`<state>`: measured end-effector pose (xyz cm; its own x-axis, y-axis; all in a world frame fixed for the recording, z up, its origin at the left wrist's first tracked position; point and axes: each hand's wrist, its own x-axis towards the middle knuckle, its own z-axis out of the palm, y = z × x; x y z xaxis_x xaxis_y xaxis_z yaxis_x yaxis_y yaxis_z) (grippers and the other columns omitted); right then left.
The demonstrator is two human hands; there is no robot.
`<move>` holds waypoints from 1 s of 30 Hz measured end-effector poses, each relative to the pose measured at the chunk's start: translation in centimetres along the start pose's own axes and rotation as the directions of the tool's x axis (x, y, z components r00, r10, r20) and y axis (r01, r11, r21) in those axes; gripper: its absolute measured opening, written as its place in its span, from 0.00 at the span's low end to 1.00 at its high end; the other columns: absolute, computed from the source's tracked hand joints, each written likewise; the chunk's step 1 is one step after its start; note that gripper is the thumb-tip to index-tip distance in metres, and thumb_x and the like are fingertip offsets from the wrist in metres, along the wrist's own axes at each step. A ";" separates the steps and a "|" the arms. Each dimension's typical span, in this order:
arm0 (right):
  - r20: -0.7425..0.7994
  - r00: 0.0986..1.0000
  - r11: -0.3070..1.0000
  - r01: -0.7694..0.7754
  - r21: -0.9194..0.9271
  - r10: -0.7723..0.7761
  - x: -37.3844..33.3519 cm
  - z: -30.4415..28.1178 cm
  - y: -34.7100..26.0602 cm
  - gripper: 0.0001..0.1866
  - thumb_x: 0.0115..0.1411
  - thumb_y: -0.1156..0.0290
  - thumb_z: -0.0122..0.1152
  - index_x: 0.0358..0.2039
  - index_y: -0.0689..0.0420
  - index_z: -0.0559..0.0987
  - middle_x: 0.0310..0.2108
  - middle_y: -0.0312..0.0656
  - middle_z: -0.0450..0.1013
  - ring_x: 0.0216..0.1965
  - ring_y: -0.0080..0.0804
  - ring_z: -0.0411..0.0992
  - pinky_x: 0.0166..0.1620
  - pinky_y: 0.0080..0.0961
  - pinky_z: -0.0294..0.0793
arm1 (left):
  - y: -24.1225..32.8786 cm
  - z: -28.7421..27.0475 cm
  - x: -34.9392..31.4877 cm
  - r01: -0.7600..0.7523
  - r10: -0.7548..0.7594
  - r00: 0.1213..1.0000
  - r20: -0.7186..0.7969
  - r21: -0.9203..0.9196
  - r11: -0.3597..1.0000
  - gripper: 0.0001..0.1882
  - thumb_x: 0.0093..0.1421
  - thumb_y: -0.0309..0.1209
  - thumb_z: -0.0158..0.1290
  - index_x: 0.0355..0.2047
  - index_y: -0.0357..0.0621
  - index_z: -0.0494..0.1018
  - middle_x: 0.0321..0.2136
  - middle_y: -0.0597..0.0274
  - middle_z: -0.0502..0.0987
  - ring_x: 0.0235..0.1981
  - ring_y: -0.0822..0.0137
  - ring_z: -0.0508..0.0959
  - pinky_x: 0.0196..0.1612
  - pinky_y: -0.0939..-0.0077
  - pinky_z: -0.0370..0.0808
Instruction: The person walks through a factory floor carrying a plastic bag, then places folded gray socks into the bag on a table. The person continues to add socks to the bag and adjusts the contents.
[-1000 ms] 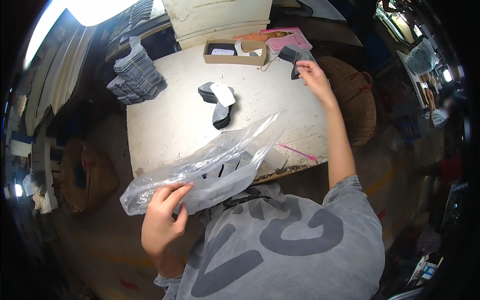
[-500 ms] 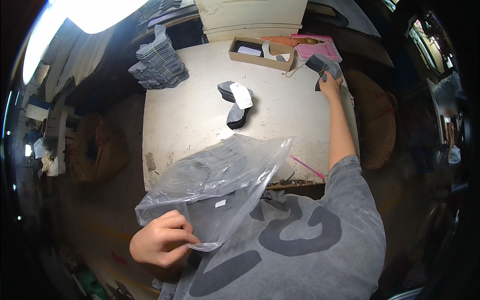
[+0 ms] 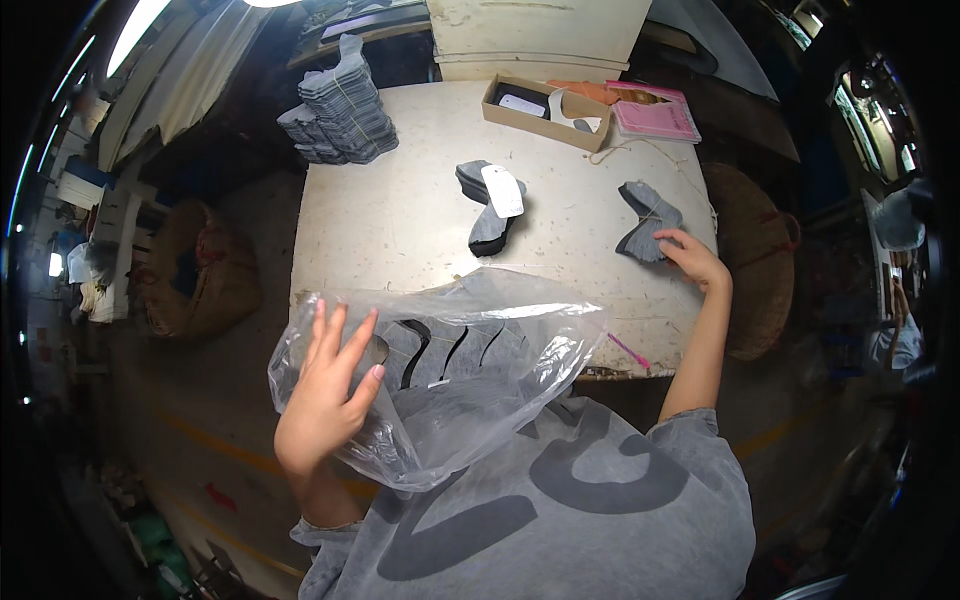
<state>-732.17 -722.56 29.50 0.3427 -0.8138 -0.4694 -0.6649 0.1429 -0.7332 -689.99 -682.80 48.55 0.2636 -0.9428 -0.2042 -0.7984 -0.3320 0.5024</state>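
Note:
A clear plastic bag (image 3: pixel 540 330) lies across my lap at the table's near edge, with several grey cut pieces (image 3: pixel 465 352) showing through it. My left hand (image 3: pixel 325 405) is open on the bag's left side, its fingers spread and pointing away from me. At the table's right side, my right hand (image 3: pixel 700 265) has its fingers closed on the near edge of a string-tied bundle of grey cut pieces (image 3: pixel 650 215); its thumb is hard to see. Mid-table sits another small stack of grey pieces (image 3: pixel 490 228) with a white tag (image 3: pixel 503 190) on top.
A tall stack of grey pieces (image 3: pixel 348 110) stands at the far left. At the back are an open cardboard box (image 3: pixel 545 125) and a pink booklet (image 3: pixel 655 118). A pink stick-like thing (image 3: pixel 628 350) lies at the near right edge. Woven sacks (image 3: pixel 200 270) flank the table.
My right hand has brought the tied bundle nearer along the table's right side. My left hand has let go of the bag's near edge, moved up and spread its fingers over the bag.

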 end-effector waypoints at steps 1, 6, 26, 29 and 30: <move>0.051 0.992 0.993 -0.110 -0.032 0.112 -2.1 -0.8 -0.3 0.26 0.60 0.50 0.66 0.57 0.45 0.78 0.38 0.36 0.77 0.36 0.25 0.71 0.40 0.27 0.71 | 0.0 0.0 0.4 0.008 -0.006 0.999 -0.038 0.071 0.997 0.29 0.67 0.32 0.54 0.68 0.47 0.67 0.73 0.36 0.49 0.76 0.40 0.40 0.74 0.51 0.47; -0.323 0.930 0.974 -0.213 -0.079 0.177 -3.6 -1.1 -0.6 0.40 0.60 0.44 0.67 0.68 0.47 0.65 0.46 0.39 0.76 0.42 0.30 0.74 0.44 0.34 0.74 | 0.0 -0.3 1.3 -0.039 0.073 0.974 -0.215 0.159 0.987 0.27 0.64 0.29 0.54 0.65 0.53 0.71 0.76 0.45 0.45 0.76 0.37 0.36 0.74 0.41 0.40; -0.400 0.913 0.554 0.375 0.743 -0.082 -4.7 8.1 1.4 0.28 0.63 0.70 0.68 0.61 0.64 0.72 0.57 0.44 0.74 0.57 0.34 0.72 0.61 0.30 0.68 | -7.7 -1.5 -7.4 0.201 -0.272 0.956 -0.107 -0.436 0.877 0.21 0.65 0.26 0.56 0.58 0.35 0.73 0.63 0.45 0.66 0.48 0.63 0.78 0.50 0.70 0.75; -0.424 0.900 0.445 0.422 0.790 -0.101 -8.1 6.7 -3.2 0.29 0.66 0.62 0.64 0.62 0.66 0.71 0.58 0.45 0.72 0.58 0.35 0.71 0.63 0.30 0.65 | -8.1 -1.1 -6.7 0.153 -0.271 0.957 -0.100 -0.619 0.770 0.30 0.62 0.18 0.51 0.66 0.32 0.62 0.63 0.52 0.65 0.33 0.76 0.76 0.34 0.82 0.75; -0.443 0.894 0.374 0.436 0.819 -0.070 -9.4 6.5 -5.2 0.30 0.66 0.60 0.64 0.62 0.66 0.71 0.58 0.45 0.72 0.58 0.36 0.71 0.64 0.30 0.65 | -8.1 -1.0 -6.4 0.130 -0.289 0.950 -0.119 -0.689 0.713 0.31 0.61 0.17 0.50 0.67 0.33 0.60 0.64 0.52 0.64 0.31 0.77 0.76 0.32 0.83 0.74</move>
<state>-727.66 -712.00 34.51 0.0588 -0.9870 -0.1496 0.4439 0.1601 -0.8817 -684.68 -674.16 46.66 0.5455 -0.8034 -0.2389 -0.1624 -0.3809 0.9102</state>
